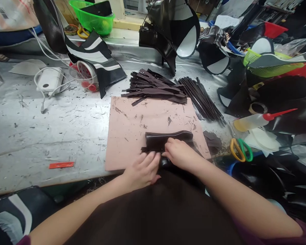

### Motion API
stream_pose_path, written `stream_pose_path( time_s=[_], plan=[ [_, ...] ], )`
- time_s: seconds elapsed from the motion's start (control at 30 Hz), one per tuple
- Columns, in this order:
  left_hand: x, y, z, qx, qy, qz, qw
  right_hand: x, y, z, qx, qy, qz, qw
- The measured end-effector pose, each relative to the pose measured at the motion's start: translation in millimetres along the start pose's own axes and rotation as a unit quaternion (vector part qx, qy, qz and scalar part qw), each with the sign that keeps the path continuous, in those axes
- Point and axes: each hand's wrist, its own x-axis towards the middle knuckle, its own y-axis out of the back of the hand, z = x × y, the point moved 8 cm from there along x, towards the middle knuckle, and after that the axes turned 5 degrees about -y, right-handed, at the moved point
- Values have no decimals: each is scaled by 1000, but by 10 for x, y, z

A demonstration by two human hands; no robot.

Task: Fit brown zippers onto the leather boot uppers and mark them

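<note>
A glossy black leather piece (pixel 165 139), with a folded upper edge, lies on a pinkish board (pixel 132 126) in front of me. A dark zipper strip (pixel 146 149) shows its end along the near side of the leather. My left hand (pixel 142 170) is on that near edge, fingers bent over it and thumb lower down. Close beside it, my right hand (pixel 180 153) is closed, its fingertips pinching the leather by the zipper line. Both hands hide part of the seam, and the near end of the leather hangs toward my dark apron.
Beyond the board lie a pile of zippers (pixel 155 85) and a bundle of thin dark strips (pixel 201 97). Scissors (pixel 241 149) and a glue bottle (pixel 255 121) are at right. A red-orange strip (pixel 61 165) and a white corded device (pixel 50 81) are at left.
</note>
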Motion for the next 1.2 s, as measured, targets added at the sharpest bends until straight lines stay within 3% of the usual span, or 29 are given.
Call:
stream_pose_path(
  time_s=[0.17,0.3,0.47,0.67,0.97,1.2],
  plan=[
    [10,-106,29,-57,-6,-34,998,-77,34,88,47,5,-18,999],
    [-10,-117,-43,-109,7,-45,993,-147,52,313,124,-50,-27,991],
    [1,-136,-109,-144,15,-55,988,-143,4,276,92,-21,-40,995],
    [51,-122,-86,-120,-26,-54,991,-115,-14,242,80,-5,-42,996],
    [187,-182,-8,-81,-64,-144,984,-83,-1,228,29,0,-23,999],
    [264,-182,20,-28,-32,-120,992,-249,25,465,97,-70,-28,992]
  ],
)
